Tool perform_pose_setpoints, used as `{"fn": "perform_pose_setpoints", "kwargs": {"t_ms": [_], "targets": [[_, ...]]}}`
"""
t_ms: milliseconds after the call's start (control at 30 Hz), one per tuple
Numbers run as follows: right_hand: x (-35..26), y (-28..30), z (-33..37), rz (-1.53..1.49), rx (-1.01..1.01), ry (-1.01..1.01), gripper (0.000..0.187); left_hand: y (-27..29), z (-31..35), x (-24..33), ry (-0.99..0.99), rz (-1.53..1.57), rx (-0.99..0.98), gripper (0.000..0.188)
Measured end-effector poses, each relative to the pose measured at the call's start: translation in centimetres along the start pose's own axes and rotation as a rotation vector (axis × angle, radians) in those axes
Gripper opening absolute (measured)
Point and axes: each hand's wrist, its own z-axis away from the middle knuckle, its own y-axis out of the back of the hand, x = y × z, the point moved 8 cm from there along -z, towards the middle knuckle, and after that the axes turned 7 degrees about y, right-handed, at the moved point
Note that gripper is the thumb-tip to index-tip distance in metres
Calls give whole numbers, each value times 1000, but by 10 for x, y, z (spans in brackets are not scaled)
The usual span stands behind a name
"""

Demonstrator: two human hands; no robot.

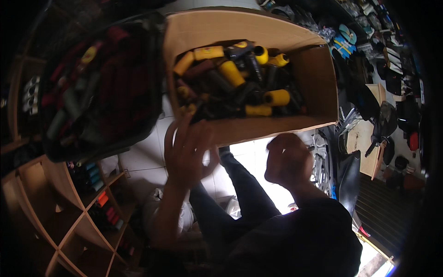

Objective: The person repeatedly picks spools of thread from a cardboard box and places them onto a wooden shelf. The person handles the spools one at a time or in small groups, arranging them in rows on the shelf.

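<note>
A cardboard box (240, 24) stands in front of me, its flaps up, with thread spools (230, 74) in yellow, black and dark brown piled loosely inside. At its near left corner my left hand (188, 150) is raised, fingers apart and nothing seen between them. The fingertips overlap the box's near edge; whether they touch it I cannot tell. My right hand (288, 159) is closed beside the near right part of the box, just below the edge. Its curled fingers hide anything they may hold.
A dark bin (104, 143) full of dark red and grey-green spools stands left of the box. Wooden cubbyhole shelves (74, 221) with coloured spools fill the lower left. White floor tiles (143, 159) show between them. Cluttered goods (392, 83) line the right side.
</note>
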Motion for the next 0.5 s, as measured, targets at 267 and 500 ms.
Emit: {"fn": "perform_pose_setpoints", "kwargs": {"t_ms": [267, 500], "targets": [[282, -20, -2, 502, -985, -336, 20, -45, 21, -31, 0, -164, 94, 35], [339, -137, 70, 267, -792, -379, 62, -44, 37, -40, -6, -261, 37, 38]]}}
